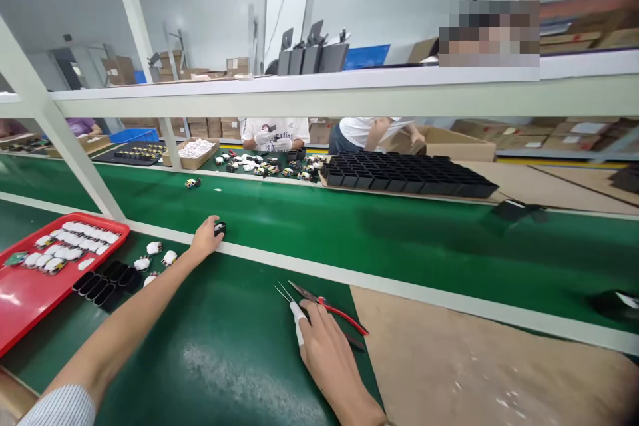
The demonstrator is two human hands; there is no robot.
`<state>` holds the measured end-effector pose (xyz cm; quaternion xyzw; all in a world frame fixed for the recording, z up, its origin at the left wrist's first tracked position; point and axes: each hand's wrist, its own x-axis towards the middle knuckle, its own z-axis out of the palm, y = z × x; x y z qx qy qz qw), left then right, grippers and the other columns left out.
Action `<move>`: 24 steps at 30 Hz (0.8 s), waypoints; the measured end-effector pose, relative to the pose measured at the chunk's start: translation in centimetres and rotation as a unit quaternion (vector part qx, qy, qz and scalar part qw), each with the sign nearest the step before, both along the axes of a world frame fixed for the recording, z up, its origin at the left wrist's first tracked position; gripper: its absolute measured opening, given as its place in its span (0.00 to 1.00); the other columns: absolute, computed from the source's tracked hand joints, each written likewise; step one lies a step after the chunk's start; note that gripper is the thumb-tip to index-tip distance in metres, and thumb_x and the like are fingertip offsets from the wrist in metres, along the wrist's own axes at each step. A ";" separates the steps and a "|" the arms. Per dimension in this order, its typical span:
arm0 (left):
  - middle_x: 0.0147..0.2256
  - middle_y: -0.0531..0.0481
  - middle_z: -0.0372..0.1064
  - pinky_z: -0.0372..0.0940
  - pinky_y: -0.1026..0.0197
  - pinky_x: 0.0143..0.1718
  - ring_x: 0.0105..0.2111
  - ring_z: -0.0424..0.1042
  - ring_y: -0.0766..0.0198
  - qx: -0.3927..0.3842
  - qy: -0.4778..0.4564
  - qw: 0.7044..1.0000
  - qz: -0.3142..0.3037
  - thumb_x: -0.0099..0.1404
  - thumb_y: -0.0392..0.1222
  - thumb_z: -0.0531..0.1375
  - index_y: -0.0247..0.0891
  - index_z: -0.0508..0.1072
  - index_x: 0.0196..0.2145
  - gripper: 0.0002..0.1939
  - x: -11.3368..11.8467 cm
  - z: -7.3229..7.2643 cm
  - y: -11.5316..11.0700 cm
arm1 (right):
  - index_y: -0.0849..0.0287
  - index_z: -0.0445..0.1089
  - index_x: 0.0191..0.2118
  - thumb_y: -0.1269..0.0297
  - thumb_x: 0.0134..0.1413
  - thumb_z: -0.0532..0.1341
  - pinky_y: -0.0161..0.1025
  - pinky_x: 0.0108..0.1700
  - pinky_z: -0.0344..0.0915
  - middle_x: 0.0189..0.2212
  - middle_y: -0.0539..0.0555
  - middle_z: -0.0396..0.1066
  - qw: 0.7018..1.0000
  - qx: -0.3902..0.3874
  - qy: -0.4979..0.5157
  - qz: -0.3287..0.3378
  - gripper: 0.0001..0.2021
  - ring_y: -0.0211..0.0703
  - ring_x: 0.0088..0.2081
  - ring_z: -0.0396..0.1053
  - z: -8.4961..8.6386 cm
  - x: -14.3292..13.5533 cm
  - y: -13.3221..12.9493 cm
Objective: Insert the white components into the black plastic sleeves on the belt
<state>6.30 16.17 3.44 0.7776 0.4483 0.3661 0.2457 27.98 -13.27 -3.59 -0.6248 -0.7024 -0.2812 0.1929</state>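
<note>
My left hand (pixel 204 241) reaches out over the white strip at the edge of the green belt. Its fingers are closed on a small black case (pixel 219 229) with something pale inside. Low in the middle, my right hand (pixel 327 349) is closed on tweezers (pixel 285 293), whose two thin tips point up and left, apart. A white covering wraps one of its fingers. Beside that hand lie pliers (pixel 344 317) with red handles, partly hidden by the fingers. Several white-topped small assemblies (pixel 154 247) and black oval cases (pixel 104 294) are left of my left forearm.
A red tray (pixel 37 306) with rows of white-topped parts stands at left. Brown cardboard (pixel 479 359) covers the right bench. Beyond the belt (pixel 399 233) are a block of black cases (pixel 409 174), loose assemblies and co-workers. One assembly (pixel 192 183) lies on the belt. A frame post (pixel 64 133) rises at left.
</note>
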 end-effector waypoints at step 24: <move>0.37 0.42 0.69 0.71 0.51 0.40 0.40 0.70 0.49 0.107 0.303 0.943 0.082 0.69 0.52 0.61 0.40 0.74 0.29 0.15 -27.7 2.8 -13.7 | 0.61 0.71 0.55 0.71 0.64 0.62 0.54 0.57 0.73 0.63 0.65 0.68 0.922 -0.148 0.167 0.317 0.15 0.57 0.59 0.68 3.4 -20.6 16.0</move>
